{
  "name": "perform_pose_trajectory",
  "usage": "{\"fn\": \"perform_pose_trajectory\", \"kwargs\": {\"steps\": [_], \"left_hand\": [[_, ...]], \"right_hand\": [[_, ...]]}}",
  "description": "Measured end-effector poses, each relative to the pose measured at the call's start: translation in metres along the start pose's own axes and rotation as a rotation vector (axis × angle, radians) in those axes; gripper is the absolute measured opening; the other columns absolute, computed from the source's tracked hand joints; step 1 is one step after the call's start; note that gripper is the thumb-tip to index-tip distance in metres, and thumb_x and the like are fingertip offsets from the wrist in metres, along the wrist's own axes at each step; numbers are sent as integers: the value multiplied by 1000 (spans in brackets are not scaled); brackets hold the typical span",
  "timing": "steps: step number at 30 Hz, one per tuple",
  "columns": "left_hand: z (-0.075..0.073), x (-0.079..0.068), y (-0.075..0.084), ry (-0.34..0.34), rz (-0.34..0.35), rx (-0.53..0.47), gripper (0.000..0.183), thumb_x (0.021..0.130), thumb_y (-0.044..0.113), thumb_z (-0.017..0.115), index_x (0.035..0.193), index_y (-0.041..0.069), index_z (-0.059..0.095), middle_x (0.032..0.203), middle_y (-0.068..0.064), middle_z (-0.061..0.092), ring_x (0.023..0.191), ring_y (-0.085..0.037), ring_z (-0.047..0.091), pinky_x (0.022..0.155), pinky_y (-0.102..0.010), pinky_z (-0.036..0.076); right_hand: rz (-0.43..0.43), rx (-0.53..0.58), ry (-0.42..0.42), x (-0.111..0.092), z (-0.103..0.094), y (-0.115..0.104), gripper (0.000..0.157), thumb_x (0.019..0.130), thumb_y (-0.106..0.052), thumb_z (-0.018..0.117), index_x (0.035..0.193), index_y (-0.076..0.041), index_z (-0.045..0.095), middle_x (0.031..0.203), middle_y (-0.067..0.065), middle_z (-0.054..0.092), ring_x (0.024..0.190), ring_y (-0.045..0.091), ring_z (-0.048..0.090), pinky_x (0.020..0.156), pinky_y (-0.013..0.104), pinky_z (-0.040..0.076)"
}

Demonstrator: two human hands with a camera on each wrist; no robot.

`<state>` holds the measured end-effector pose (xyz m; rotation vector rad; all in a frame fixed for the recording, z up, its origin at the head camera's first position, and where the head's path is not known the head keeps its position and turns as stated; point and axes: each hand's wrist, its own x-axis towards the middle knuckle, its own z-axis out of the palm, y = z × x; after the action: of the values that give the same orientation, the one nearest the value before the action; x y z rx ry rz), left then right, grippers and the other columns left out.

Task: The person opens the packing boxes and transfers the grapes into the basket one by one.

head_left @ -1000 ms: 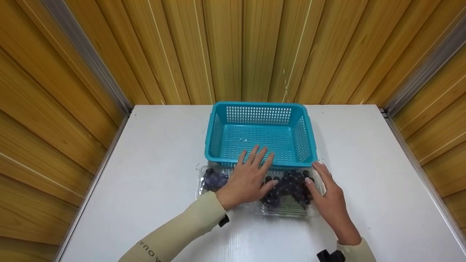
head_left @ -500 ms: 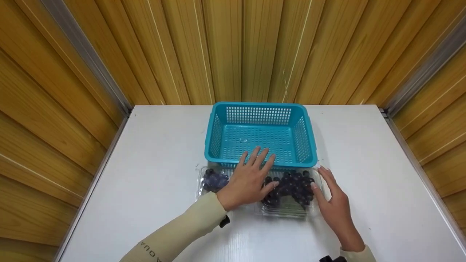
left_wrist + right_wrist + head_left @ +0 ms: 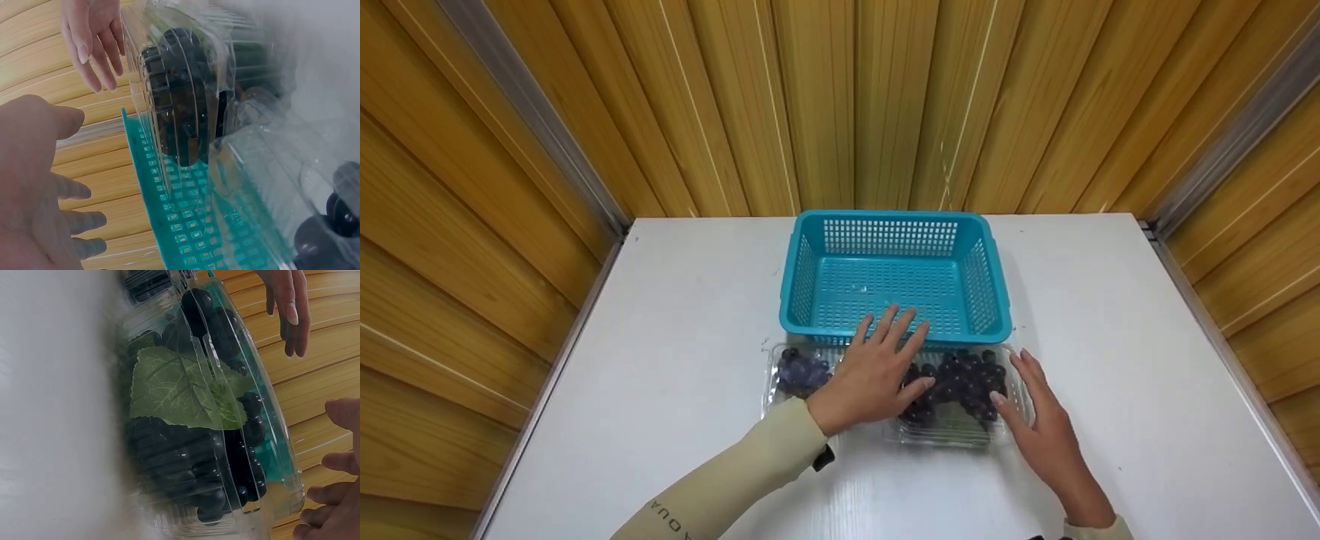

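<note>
Two clear plastic clamshell boxes of dark grapes stand side by side in the head view: a left box (image 3: 771, 375) and a right box (image 3: 949, 439). Fingers spread, my left hand (image 3: 870, 379) overlaps the inner sides of both, its fingertips over the front rim of a teal basket (image 3: 896, 262). At the right end of the right box is my right hand (image 3: 1046, 431), thumb and fingers apart and holding nothing. The right wrist view shows a green leaf (image 3: 174, 388) among the grapes (image 3: 174, 455), with the right hand's fingers above the lid.
The basket, with slotted walls, stands directly behind the boxes on a white table (image 3: 690, 322). Wood-patterned panels (image 3: 855, 105) rise behind the table and on both sides.
My right hand has shifted a little toward me along the right box's end, first moving slightly outward, then its thumb inward again. The left hand stays almost in place.
</note>
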<state>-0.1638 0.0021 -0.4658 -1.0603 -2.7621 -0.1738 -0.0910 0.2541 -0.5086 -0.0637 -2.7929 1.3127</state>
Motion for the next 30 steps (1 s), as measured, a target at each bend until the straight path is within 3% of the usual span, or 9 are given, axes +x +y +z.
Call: {"fn": "perform_pose_trajectory", "kwargs": {"steps": [4, 11, 30], "left_hand": [[2, -1, 0, -2, 6, 9, 70, 91, 60, 31, 147, 19, 18, 153, -7, 18, 142, -28, 13, 111, -54, 18], [4, -2, 3, -10, 26, 4, 71, 90, 61, 31, 147, 19, 19, 153, -6, 17, 142, -29, 13, 111, -53, 17], [12, -4, 10, -60, 111, -51, 74, 87, 67, 29, 145, 22, 24, 153, -2, 18, 143, -26, 12, 112, -53, 16]], "right_hand": [[17, 1, -30, -2, 2, 2, 68, 89, -43, 53, 146, -30, 18, 155, -2, 3, 142, 34, 8, 102, 66, 17], [68, -2, -53, -6, 4, 6, 72, 86, -46, 56, 146, -33, 16, 156, 0, 0, 141, 36, 7, 101, 68, 15], [166, 18, -47, -18, 9, 20, 90, 77, -50, 65, 146, -36, 8, 155, -3, -5, 141, 36, 4, 104, 64, 15]]}}
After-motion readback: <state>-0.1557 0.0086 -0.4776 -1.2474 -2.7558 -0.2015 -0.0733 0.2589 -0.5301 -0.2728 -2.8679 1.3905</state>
